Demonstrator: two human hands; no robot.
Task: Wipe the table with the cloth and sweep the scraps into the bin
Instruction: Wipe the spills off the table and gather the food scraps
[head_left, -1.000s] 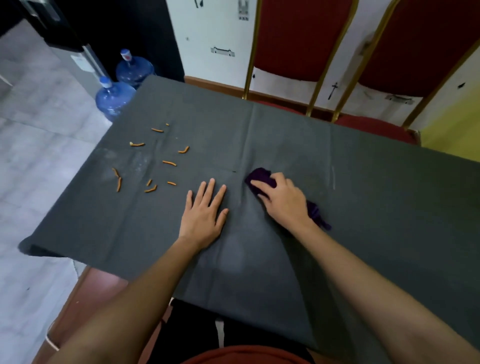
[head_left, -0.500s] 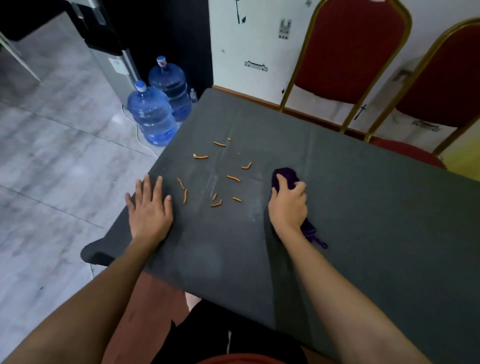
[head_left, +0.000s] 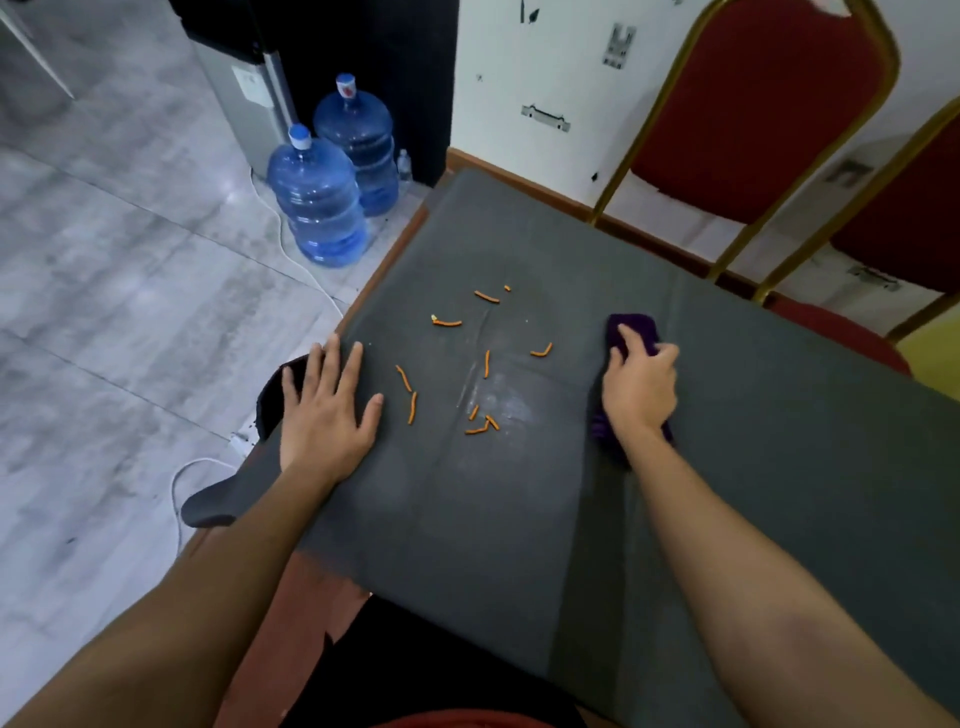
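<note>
The cloth is lying bunched under our right hand, fingers curled over it, while we are bracing the left hand, fingers spread flat, on the tabletop; we should be pressing evenly and dragging toward the scraps.

Since a second ago the left hand has slid from beside the cloth out to the table's left edge, past the scraps, which now lie between both hands.
</note>
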